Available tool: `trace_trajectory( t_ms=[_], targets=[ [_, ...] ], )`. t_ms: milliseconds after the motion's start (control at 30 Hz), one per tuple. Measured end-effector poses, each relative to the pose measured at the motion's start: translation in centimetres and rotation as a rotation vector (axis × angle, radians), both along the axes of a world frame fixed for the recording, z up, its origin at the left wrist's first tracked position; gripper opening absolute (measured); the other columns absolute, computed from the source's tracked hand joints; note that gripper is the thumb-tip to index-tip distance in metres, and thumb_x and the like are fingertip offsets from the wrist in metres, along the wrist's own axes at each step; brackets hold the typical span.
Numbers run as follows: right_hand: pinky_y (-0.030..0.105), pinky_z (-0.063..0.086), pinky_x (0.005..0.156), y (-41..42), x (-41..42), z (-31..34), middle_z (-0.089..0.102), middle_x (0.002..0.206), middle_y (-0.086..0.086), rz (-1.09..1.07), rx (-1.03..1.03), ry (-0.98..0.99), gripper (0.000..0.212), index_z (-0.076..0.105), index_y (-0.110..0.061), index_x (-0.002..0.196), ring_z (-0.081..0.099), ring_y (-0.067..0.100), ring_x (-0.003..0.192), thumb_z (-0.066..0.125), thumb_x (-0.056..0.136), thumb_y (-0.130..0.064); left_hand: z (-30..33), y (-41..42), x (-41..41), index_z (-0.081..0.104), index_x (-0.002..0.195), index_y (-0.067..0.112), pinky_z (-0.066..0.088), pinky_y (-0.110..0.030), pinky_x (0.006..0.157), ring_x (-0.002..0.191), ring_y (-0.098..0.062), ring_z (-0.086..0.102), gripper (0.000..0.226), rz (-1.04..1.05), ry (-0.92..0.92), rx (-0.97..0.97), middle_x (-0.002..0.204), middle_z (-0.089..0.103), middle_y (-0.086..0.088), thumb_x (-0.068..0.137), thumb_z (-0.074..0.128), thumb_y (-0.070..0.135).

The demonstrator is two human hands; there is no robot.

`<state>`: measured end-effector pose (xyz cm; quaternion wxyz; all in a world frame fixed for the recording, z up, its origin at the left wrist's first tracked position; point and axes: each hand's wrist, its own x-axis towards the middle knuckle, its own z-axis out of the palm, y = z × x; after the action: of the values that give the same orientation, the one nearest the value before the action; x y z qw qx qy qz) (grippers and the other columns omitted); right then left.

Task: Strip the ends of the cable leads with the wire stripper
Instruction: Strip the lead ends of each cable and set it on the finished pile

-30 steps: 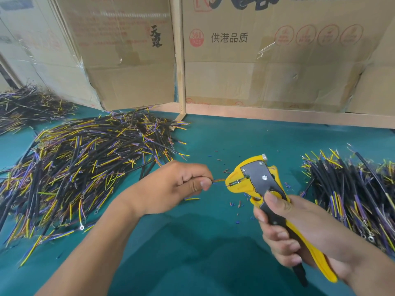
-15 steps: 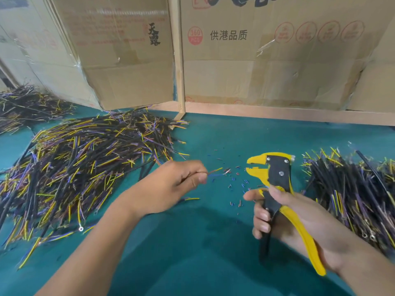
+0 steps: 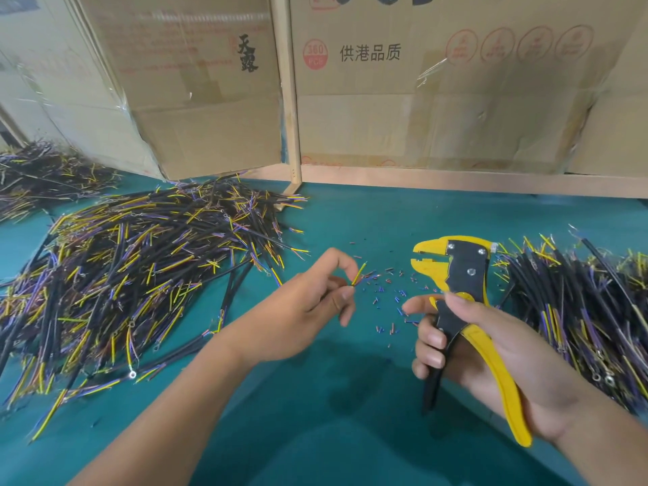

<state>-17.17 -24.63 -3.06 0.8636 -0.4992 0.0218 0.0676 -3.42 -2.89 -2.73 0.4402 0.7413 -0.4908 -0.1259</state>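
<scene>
My left hand (image 3: 308,306) pinches a cable lead (image 3: 359,273) between thumb and fingers; its yellow-green tip sticks up to the right, and the rest of the cable is hidden under my hand. My right hand (image 3: 466,349) grips the handles of a yellow and black wire stripper (image 3: 463,275), held upright with its jaws open and pointing left. A gap of bare mat separates the lead's tip from the jaws.
A large pile of black cables with yellow and purple leads (image 3: 133,275) lies on the green mat (image 3: 315,433) at left, another pile (image 3: 578,303) at right. Small insulation scraps (image 3: 389,292) litter the mat between my hands. Cardboard boxes (image 3: 420,100) stand behind.
The stripper has come off the lead, swung upright and its jaws have opened. My left hand drew back a little and loosened, tilting the lead's tip upward.
</scene>
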Motion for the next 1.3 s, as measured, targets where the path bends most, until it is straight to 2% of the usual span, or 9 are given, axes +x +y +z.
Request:
trace_trajectory(
  t_ms=[300, 533, 633, 767, 833, 933, 1100, 1200, 1300],
  targets=[
    [0.044, 0.048, 0.068, 1.3, -0.5, -0.4, 0.047, 0.075, 0.012, 0.144, -0.015, -0.024, 0.056, 0.063, 0.006, 0.117, 0.048, 0.026, 0.064, 0.075, 0.085, -0.038, -0.7, -1.0, -0.7, 0.039, 0.105, 0.025, 0.031, -0.017, 0.051, 0.052, -0.012, 0.032, 0.001, -0.003, 0.111, -0.029, 0.073, 0.061, 0.006, 0.104, 0.039, 0.024],
    [0.037, 0.053, 0.064, 3.0, -0.4, -0.5, 0.047, 0.071, 0.013, -0.154, -0.061, -0.037, 0.024, 0.072, 0.0, 0.101, 0.049, 0.026, 0.064, 0.076, 0.083, -0.015, -1.0, -2.3, -2.0, 0.045, 0.098, 0.018, 0.035, -0.019, 0.059, 0.061, -0.01, 0.039, 0.009, 0.019, 0.094, -0.064, 0.072, 0.057, 0.012, 0.104, 0.044, 0.025],
    [0.037, 0.055, 0.062, 2.9, -0.2, -0.7, 0.048, 0.071, 0.013, -0.273, -0.108, -0.026, 0.031, 0.072, 0.001, 0.099, 0.05, 0.027, 0.064, 0.07, 0.076, -0.02, -1.3, -2.9, -2.8, 0.047, 0.093, 0.024, 0.034, -0.018, 0.057, 0.058, -0.008, 0.04, 0.013, 0.024, 0.116, -0.107, 0.07, 0.059, 0.009, 0.102, 0.046, 0.033],
    [0.039, 0.055, 0.064, 2.9, -0.2, -0.8, 0.049, 0.071, 0.011, -0.328, -0.162, -0.013, 0.022, 0.074, -0.009, 0.083, 0.052, 0.026, 0.065, 0.073, 0.074, -0.029, -1.6, -3.5, -3.6, 0.048, 0.089, 0.027, 0.042, -0.031, 0.059, 0.063, -0.022, 0.051, 0.019, 0.042, 0.101, -0.121, 0.069, 0.061, -0.002, 0.099, 0.048, 0.043],
    [0.041, 0.054, 0.066, 2.7, -0.3, -0.9, 0.051, 0.071, 0.01, -0.339, -0.232, -0.025, 0.022, 0.07, -0.014, 0.074, 0.053, 0.026, 0.065, 0.078, 0.076, -0.035, -1.6, -3.6, -3.9, 0.048, 0.09, 0.028, 0.041, -0.027, 0.059, 0.063, -0.022, 0.05, 0.017, 0.035, 0.071, -0.11, 0.07, 0.061, -0.001, 0.101, 0.047, 0.042],
    [0.041, 0.054, 0.068, 2.6, -0.4, -1.0, 0.054, 0.07, 0.01, -0.362, -0.323, -0.042, 0.024, 0.068, -0.013, 0.074, 0.056, 0.026, 0.065, 0.077, 0.081, -0.035, -1.5, -3.7, -4.2, 0.047, 0.091, 0.027, 0.041, -0.035, 0.06, 0.064, -0.028, 0.049, 0.019, 0.043, 0.085, -0.142, 0.07, 0.06, -0.002, 0.1, 0.046, 0.044],
    [0.057, 0.054, 0.076, 2.8, -0.4, -1.1, 0.059, 0.069, 0.011, -0.436, -0.375, -0.057, 0.023, 0.07, -0.015, 0.071, 0.059, 0.028, 0.065, 0.066, 0.093, -0.02, -1.4, -4.0, -4.5, 0.052, 0.1, 0.029, 0.038, -0.027, 0.057, 0.061, -0.02, 0.045, 0.014, 0.04, 0.133, -0.225, 0.064, 0.052, 0.005, 0.099, 0.047, 0.042],
    [0.055, 0.054, 0.077, 2.8, -0.5, -0.9, 0.06, 0.069, 0.011, -0.423, -0.394, -0.065, 0.022, 0.071, -0.015, 0.071, 0.06, 0.028, 0.066, 0.065, 0.093, -0.019, -1.4, -4.0, -4.6, 0.052, 0.101, 0.029, 0.036, -0.03, 0.054, 0.058, -0.017, 0.043, 0.014, 0.044, 0.152, -0.248, 0.065, 0.058, 0.006, 0.099, 0.047, 0.041],
    [0.054, 0.056, 0.078, 2.7, -0.5, -0.7, 0.061, 0.07, 0.01, -0.416, -0.399, -0.07, 0.023, 0.071, -0.015, 0.072, 0.061, 0.027, 0.066, 0.064, 0.094, -0.018, -1.3, -3.9, -4.7, 0.05, 0.099, 0.025, 0.031, -0.021, 0.049, 0.05, -0.016, 0.032, 0.017, 0.023, 0.264, -0.294, 0.064, 0.059, 0.001, 0.098, 0.047, 0.042]
  ],
)
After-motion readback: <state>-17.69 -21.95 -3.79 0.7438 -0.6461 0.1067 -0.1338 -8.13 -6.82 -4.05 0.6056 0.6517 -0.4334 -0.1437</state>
